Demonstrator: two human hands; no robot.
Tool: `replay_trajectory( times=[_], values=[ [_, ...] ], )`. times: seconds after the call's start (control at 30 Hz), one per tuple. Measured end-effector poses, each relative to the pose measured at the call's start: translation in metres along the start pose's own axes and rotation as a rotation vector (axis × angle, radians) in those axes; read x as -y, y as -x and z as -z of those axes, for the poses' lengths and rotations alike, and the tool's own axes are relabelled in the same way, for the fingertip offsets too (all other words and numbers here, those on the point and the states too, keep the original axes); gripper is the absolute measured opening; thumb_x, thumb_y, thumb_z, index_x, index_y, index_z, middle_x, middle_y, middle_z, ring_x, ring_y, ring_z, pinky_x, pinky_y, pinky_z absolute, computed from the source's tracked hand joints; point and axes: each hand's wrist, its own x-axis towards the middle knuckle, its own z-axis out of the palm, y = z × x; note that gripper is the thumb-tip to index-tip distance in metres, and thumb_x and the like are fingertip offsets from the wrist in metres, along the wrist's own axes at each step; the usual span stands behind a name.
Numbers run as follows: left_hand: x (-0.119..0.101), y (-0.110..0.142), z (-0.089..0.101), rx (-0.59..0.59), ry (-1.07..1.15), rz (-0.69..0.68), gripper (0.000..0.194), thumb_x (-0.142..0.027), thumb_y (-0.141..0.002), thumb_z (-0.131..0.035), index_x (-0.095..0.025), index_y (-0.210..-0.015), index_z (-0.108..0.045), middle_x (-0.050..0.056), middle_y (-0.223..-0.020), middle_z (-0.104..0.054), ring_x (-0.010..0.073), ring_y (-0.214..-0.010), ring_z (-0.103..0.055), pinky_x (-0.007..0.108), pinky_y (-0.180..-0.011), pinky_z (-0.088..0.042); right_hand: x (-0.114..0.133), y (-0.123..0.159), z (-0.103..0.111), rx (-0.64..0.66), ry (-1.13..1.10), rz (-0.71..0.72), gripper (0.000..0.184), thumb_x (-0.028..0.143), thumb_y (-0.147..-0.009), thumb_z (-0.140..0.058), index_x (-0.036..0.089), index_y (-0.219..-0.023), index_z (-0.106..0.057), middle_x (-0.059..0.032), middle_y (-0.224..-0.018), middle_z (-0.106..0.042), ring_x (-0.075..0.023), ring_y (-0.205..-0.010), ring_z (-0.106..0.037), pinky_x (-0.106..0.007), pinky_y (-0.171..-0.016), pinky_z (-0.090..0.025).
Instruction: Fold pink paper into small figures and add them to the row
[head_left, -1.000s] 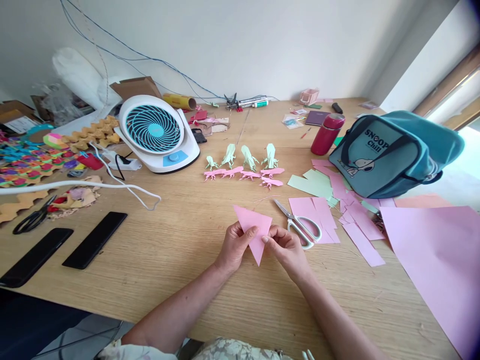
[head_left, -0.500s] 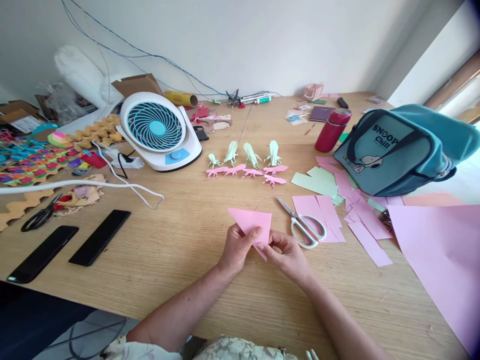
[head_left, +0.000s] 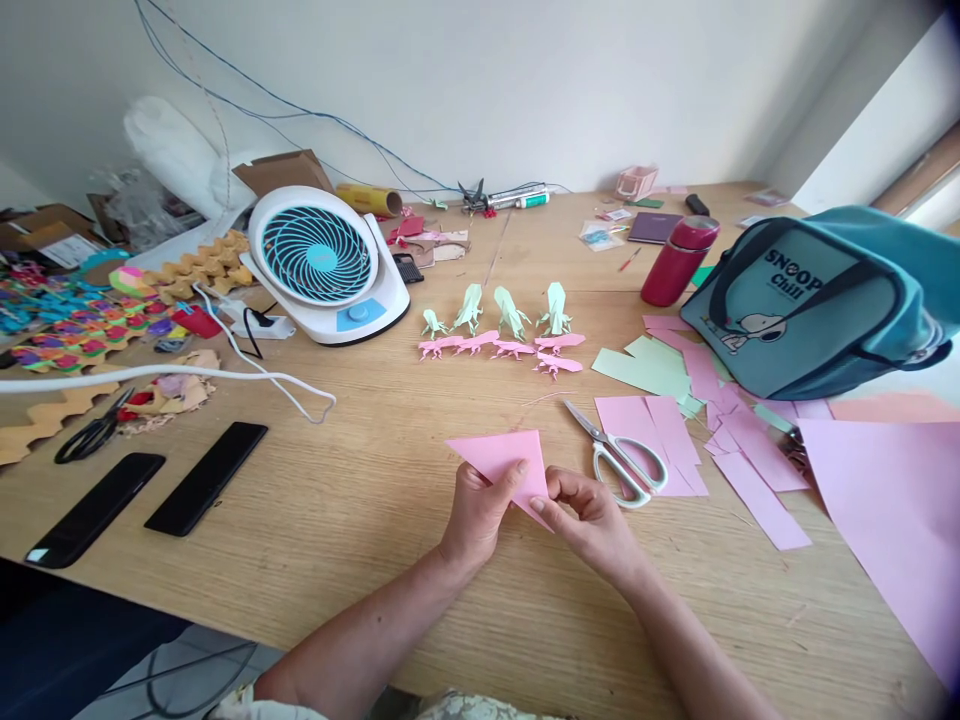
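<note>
A pink sheet of paper folded into a triangle (head_left: pixel 510 455) is held above the table between both hands. My left hand (head_left: pixel 476 515) pinches its lower left part, thumb on top and fingers underneath. At its lower right corner, my right hand (head_left: pixel 589 520) grips the edge between thumb and curled fingers. White-handled scissors (head_left: pixel 626 465) lie to the right of my right hand, partly over cut pink sheets (head_left: pixel 679 445). Beyond the hands stand several folded pink paper insects (head_left: pixel 514 348) and, behind them, several pale green ones (head_left: pixel 512 313).
A white fan (head_left: pixel 322 260) stands at the back left, with a white cable (head_left: pixel 225 372) in front. Two black phone-like slabs (head_left: pixel 206 478) lie at left, near dark scissors (head_left: pixel 94 428). On the right are a red bottle (head_left: pixel 680 262), a teal bag (head_left: pixel 817 300) and a large pink sheet (head_left: pixel 892 500).
The paper has tilted slightly, its left point lower and its right corner shifted right. Both hands keep their hold. The whole view has shifted a little as the head moved.
</note>
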Motion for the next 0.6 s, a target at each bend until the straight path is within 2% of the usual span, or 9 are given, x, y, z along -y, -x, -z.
replay_trajectory(
  times=[0.2, 0.6],
  values=[
    [0.0009, 0.0006, 0.0020, -0.009, 0.001, 0.006, 0.026, -0.032, -0.072, -0.077, -0.014, -0.069, -0.059, -0.004, -0.061, -0.052, 0.0079, -0.059, -0.045, 0.020, -0.057, -0.039, 0.0005, 0.0002, 0.0000, 0.007, 0.001, -0.019, 0.035, 0.037, -0.087, -0.064, 0.018, -0.063, -0.047, 0.0030, -0.064, -0.045, -0.0107, -0.060, -0.037, -0.026, -0.057, -0.028],
    [-0.0003, 0.0007, 0.0003, -0.034, -0.050, -0.030, 0.020, -0.033, -0.075, -0.074, -0.015, -0.080, -0.066, 0.000, -0.077, -0.065, 0.0121, -0.071, -0.056, 0.023, -0.068, -0.045, 0.0011, 0.0006, 0.0034, 0.032, 0.008, 0.018, 0.036, 0.036, -0.092, -0.058, 0.019, -0.063, -0.044, 0.0035, -0.064, -0.041, -0.0108, -0.060, -0.036, -0.026, -0.057, -0.028]
  ],
)
